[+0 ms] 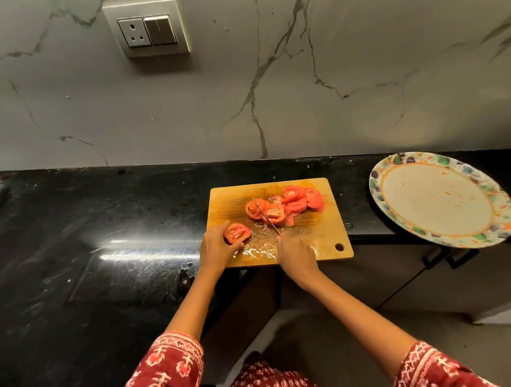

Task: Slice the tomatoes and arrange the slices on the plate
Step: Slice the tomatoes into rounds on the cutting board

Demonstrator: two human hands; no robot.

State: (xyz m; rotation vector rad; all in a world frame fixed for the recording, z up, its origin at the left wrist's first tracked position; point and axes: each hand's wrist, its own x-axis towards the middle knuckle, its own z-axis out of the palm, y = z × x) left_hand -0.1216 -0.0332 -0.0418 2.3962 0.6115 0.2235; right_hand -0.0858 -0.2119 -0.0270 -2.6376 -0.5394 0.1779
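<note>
Fingers of the left hand [219, 248] curl round a cut piece of red tomato [236, 232] at the near left corner of the rectangular wooden chopping board [321, 243], cut face up and seeds showing. Grip looks light; the piece sits on wet wood.

Right hand [296, 255], just to the right of the left one, grips the handle of a thin-bladed kitchen knife [267, 215]. Handle is hidden inside the fist. Blade runs away from the hand, up and left, across the nearest of the red tomato slices [288, 204], which lie in a loose overlapping heap beyond both hands.

Between the hands the board shines with juice and seeds.

Well off to the right of the right hand, a round white plate with a coloured patterned rim [382, 184] lies on the black stone counter [99, 222]. No slices on it, only a few red smears. Its near edge appears to overhang the counter's front.

Risks, as judged from here:
- Wet board, slippery skin: the held piece could skid under the blade, and the left fingertips are close to where the cut would fall.
- Blade resting on the heap could drag or tear finished slices when drawn back.
- Soft, wet slices may fold or drip during the long carry to the plate.
- Plate overhang: a nudge on that near rim could tip it off the counter.
</note>
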